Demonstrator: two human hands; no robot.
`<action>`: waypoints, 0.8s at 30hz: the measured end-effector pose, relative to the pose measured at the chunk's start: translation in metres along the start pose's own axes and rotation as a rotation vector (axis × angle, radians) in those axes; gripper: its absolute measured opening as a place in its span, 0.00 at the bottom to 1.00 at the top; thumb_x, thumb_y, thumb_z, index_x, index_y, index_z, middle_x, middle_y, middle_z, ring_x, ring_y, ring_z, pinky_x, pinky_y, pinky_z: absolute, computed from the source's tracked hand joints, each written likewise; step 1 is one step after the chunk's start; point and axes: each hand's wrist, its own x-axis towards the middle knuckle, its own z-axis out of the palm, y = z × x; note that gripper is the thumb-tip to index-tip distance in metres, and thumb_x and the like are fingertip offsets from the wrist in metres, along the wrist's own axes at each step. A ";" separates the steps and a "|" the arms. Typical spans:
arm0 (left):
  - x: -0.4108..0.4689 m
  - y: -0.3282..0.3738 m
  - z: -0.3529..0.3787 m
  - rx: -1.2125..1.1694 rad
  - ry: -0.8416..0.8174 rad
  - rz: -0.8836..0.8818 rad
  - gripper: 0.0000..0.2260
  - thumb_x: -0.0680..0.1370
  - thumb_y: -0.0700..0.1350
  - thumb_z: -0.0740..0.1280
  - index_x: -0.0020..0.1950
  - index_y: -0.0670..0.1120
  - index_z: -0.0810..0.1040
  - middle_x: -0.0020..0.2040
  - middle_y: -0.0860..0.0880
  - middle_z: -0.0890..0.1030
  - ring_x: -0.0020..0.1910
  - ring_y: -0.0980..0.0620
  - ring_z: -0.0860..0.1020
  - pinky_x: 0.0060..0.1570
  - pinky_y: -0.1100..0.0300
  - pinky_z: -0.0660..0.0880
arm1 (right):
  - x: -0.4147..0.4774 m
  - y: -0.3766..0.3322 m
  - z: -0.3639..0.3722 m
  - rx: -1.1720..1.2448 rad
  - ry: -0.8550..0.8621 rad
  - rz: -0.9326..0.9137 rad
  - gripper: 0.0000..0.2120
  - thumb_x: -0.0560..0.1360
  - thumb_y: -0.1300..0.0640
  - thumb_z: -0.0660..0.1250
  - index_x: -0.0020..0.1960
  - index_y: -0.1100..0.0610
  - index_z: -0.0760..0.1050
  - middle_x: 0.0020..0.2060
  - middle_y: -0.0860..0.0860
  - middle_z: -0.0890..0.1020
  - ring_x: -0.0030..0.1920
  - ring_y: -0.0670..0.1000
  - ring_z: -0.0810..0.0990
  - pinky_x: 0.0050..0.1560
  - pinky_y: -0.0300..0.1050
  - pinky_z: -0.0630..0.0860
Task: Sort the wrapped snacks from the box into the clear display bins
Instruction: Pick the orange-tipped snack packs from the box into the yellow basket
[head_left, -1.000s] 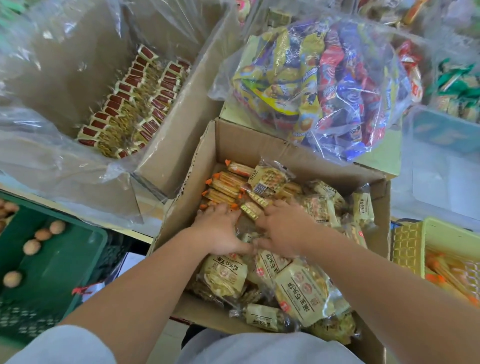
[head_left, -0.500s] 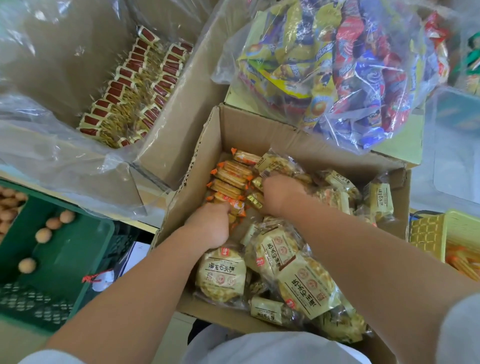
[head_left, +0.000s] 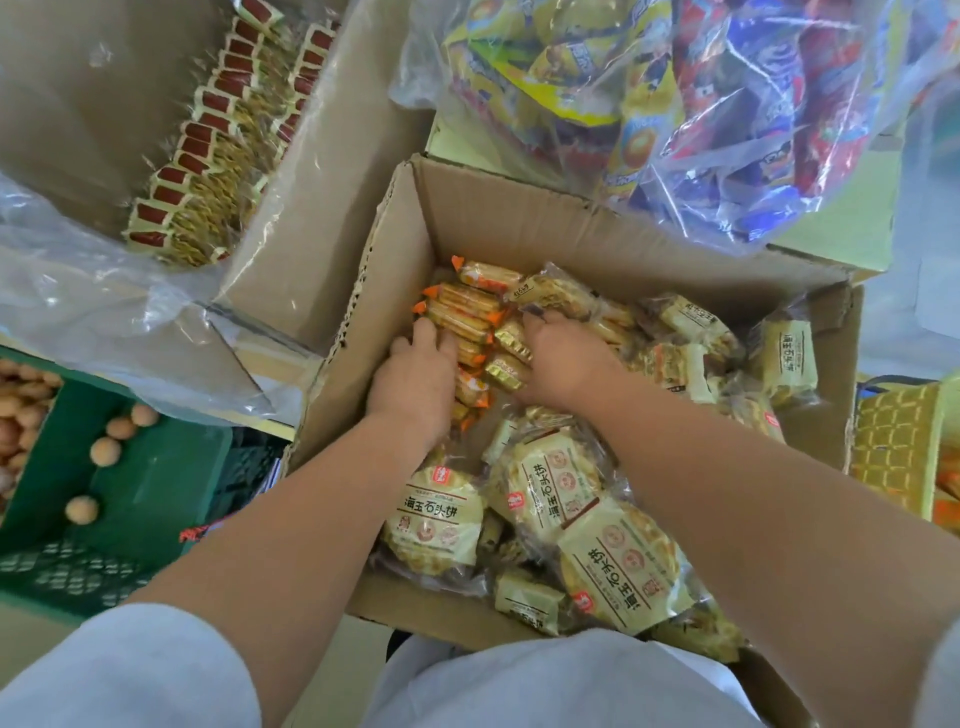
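An open cardboard box in front of me holds several wrapped snacks. Orange-ended biscuit packs are stacked at its far left, small gold packs lie beside them, and pale round cake packs fill the near side. My left hand presses palm down on the orange packs, fingers curled over them. My right hand reaches into the pile by the gold packs; its fingertips are buried among wrappers. Whether either hand grips a pack is hidden.
A larger plastic-lined box with rows of red-and-cream packs stands at the left. A clear bag of colourful snacks rests behind. A green crate with round brown balls is at lower left, a yellow basket at right.
Both hands have pushed further into the box, from the round cake packs toward the orange and gold packs at the far side. The view has tilted closer to the box.
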 end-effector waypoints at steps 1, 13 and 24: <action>0.002 0.001 0.000 0.021 0.044 0.022 0.31 0.75 0.43 0.73 0.75 0.45 0.64 0.69 0.41 0.61 0.62 0.40 0.71 0.56 0.50 0.77 | 0.000 0.001 0.000 0.007 0.001 -0.003 0.49 0.62 0.38 0.80 0.74 0.58 0.64 0.65 0.57 0.74 0.63 0.61 0.76 0.60 0.53 0.76; 0.031 -0.007 -0.002 -0.048 0.080 0.225 0.56 0.66 0.59 0.78 0.83 0.44 0.48 0.84 0.42 0.50 0.82 0.41 0.49 0.79 0.45 0.47 | 0.004 0.007 0.003 0.102 0.008 -0.007 0.41 0.67 0.41 0.77 0.72 0.54 0.64 0.66 0.55 0.75 0.64 0.59 0.77 0.59 0.54 0.75; 0.048 -0.004 -0.005 0.039 0.046 0.235 0.65 0.62 0.62 0.80 0.83 0.44 0.39 0.84 0.44 0.43 0.81 0.40 0.49 0.79 0.46 0.51 | 0.006 0.009 0.004 0.045 0.040 0.008 0.33 0.68 0.38 0.76 0.66 0.52 0.71 0.60 0.54 0.78 0.59 0.58 0.78 0.51 0.52 0.75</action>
